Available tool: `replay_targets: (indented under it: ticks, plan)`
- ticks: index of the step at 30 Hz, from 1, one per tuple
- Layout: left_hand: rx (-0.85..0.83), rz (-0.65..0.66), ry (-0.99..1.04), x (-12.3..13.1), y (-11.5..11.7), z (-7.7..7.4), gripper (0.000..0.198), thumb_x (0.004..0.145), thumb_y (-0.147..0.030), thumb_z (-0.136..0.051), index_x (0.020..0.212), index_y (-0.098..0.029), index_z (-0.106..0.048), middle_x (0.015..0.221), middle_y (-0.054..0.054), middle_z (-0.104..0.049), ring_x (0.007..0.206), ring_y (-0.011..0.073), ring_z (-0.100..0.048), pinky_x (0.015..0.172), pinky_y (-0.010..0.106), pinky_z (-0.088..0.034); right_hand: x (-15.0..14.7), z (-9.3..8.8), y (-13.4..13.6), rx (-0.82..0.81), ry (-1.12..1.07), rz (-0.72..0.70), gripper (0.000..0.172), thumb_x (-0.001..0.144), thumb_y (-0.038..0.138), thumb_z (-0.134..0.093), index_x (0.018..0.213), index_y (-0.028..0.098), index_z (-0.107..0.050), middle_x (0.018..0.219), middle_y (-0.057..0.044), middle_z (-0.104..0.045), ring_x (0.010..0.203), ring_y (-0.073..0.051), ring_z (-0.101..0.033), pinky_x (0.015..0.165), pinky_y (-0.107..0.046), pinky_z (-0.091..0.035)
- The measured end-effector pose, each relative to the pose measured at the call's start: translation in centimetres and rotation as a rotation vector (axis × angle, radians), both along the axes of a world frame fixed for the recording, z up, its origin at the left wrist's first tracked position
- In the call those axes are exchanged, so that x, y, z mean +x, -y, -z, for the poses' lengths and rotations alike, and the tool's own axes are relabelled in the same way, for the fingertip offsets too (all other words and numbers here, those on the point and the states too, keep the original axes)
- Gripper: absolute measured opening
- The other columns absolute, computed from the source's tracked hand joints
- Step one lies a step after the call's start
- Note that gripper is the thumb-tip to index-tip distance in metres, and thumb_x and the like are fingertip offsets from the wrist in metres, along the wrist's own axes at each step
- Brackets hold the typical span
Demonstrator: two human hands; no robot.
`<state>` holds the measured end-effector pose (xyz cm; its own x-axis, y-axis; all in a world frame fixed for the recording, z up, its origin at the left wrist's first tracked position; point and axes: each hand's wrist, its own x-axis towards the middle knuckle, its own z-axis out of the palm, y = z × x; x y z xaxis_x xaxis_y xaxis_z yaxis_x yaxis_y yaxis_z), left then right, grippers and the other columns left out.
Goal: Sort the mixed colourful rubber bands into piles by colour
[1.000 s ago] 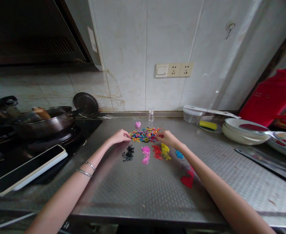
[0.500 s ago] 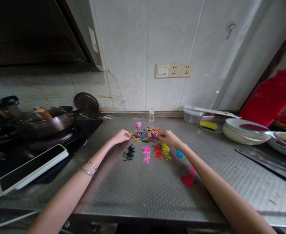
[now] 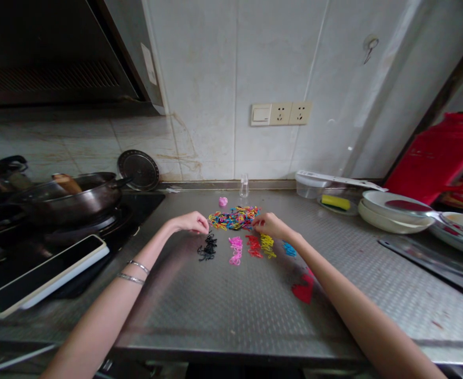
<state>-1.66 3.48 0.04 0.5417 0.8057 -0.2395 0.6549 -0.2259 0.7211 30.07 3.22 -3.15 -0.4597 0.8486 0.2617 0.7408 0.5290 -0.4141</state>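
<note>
A mixed heap of small coloured elastic bands (image 3: 235, 217) lies on the steel counter (image 3: 223, 300). In front of it sit sorted little piles: black (image 3: 208, 247), pink (image 3: 236, 249), red (image 3: 254, 246), yellow (image 3: 268, 245) and blue (image 3: 289, 249). My left hand (image 3: 189, 222) hovers just above the black pile, fingers pinched on something too small to make out. My right hand (image 3: 269, 225) rests at the heap's right edge, above the red and yellow piles, fingers pinched together. A red patch (image 3: 304, 289) shows beside my right forearm.
A stove with a dark pan (image 3: 69, 197) and a phone (image 3: 45, 273) are at the left. A small glass bottle (image 3: 244, 185) and pink blob (image 3: 223, 201) stand behind the heap. Bowls (image 3: 393, 213), a sponge (image 3: 335, 202), a plastic box (image 3: 310, 185) and a red container (image 3: 440, 155) are at the right.
My left hand has drawn back from the heap's left edge toward the black pile. My right hand has shifted slightly nearer, toward the red and yellow piles.
</note>
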Motion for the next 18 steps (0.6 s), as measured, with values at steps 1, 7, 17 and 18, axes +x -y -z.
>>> replay_targets:
  ticks: [1,7,17,18]
  plan:
    - [-0.049,0.028,-0.019,0.2,0.3,-0.1,0.023,0.058,-0.032,-0.065,0.071,-0.013,-0.067,0.053,0.000,-0.055,0.047,0.0079,-0.044,0.040,0.017,-0.024,-0.2,0.0,0.1,-0.004,0.004,-0.005,0.023,0.066,0.018,-0.052,0.081,0.019,-0.070,0.075,-0.001,-0.068,0.067,-0.012,-0.058,0.065,-0.019,-0.042]
    - [-0.070,0.020,0.010,0.8,0.9,-0.5,0.026,0.058,-0.035,-0.066,0.073,-0.014,-0.067,0.051,0.000,-0.052,0.044,0.0073,-0.041,0.038,0.018,-0.022,-1.4,0.4,0.6,0.001,0.035,-0.024,0.025,0.069,0.020,-0.052,0.087,0.021,-0.069,0.079,-0.002,-0.068,0.071,-0.013,-0.059,0.064,-0.019,-0.042]
    - [-0.090,0.001,0.009,0.3,1.1,-1.0,0.029,0.058,-0.037,-0.066,0.076,-0.014,-0.067,0.052,0.000,-0.051,0.043,0.0062,-0.038,0.038,0.018,-0.021,-2.2,0.1,1.5,0.051,0.114,0.042,0.027,0.072,0.019,-0.049,0.093,0.024,-0.067,0.090,-0.002,-0.067,0.081,-0.015,-0.059,0.068,-0.020,-0.041]
    - [-0.083,-0.007,0.021,0.2,1.0,-0.9,0.029,0.059,-0.038,-0.065,0.076,-0.014,-0.067,0.052,-0.001,-0.051,0.043,0.0061,-0.037,0.038,0.018,-0.020,-2.2,0.1,1.6,0.053,0.113,0.040,0.028,0.072,0.019,-0.049,0.093,0.024,-0.067,0.090,-0.002,-0.067,0.080,-0.015,-0.059,0.067,-0.020,-0.040]
